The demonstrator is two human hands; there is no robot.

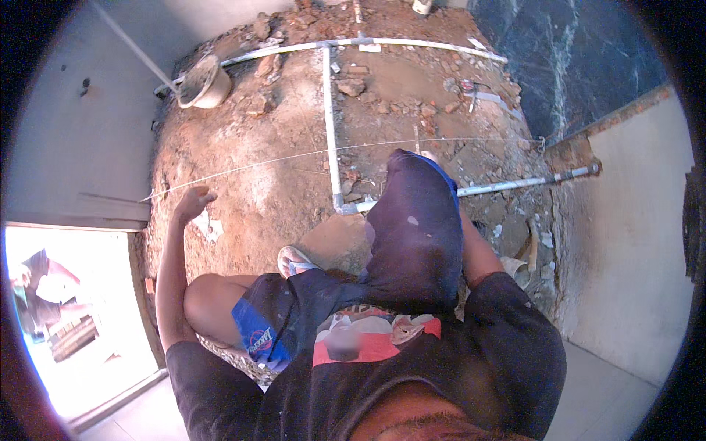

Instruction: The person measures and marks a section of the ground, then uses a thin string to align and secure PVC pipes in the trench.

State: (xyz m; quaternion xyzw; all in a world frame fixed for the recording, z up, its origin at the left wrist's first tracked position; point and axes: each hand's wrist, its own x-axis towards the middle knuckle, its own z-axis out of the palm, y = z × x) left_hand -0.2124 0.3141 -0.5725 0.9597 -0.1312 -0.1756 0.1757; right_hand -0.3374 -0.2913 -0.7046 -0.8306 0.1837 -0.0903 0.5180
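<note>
My left hand [195, 201] hangs over the dirt floor beside my bent left knee. Its fingers are loosely bent and apart, with nothing visible in them. A thin white string [279, 159] stretches across the floor, just beyond that hand. My right forearm [478, 253] passes behind my raised right knee [415, 191], which hides most of the hand. A pale patch [429, 156] shows past the knee; I cannot make out whether it is my right hand. A small upright stick [416, 138] stands near it, close to the string.
White plastic pipes [330, 121] joined by grey fittings run over the rubble. A bucket [206, 83] sits at the far left, and a hand tool [474, 95] lies at the far right. A dark marbled panel [573, 66] covers the right wall. At left is a bright doorway [110, 257].
</note>
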